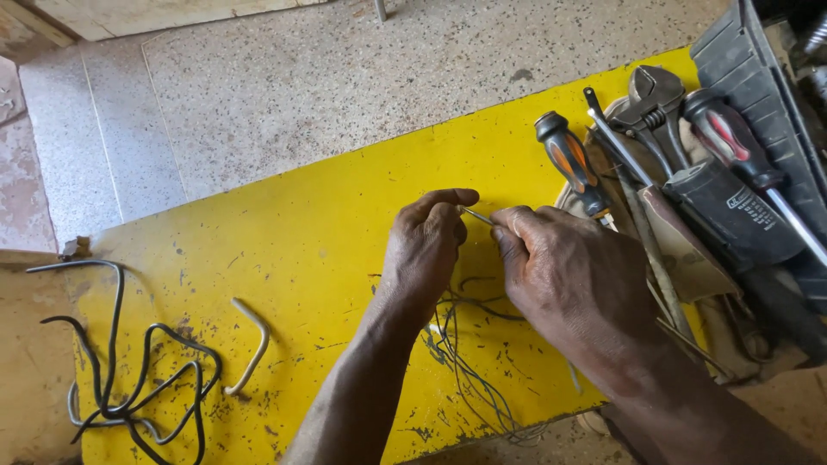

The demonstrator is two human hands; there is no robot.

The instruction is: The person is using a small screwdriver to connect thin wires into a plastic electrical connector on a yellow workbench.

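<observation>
Thin grey wire [475, 215] (taut) pinched above yellow board [301, 241].

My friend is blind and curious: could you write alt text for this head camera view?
Two bare hands, left hand and right hand, pinch a thin wire between them over a yellow board. Screwdrivers and a wrench lie to the right; a tangled black cable lies left.

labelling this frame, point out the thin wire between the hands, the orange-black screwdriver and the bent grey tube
thin wire [476, 216], head view, bare stretch between the fingertips
orange-black screwdriver [568, 161], head view, middle of handle
bent grey tube [256, 343], head view, mid-length
</observation>
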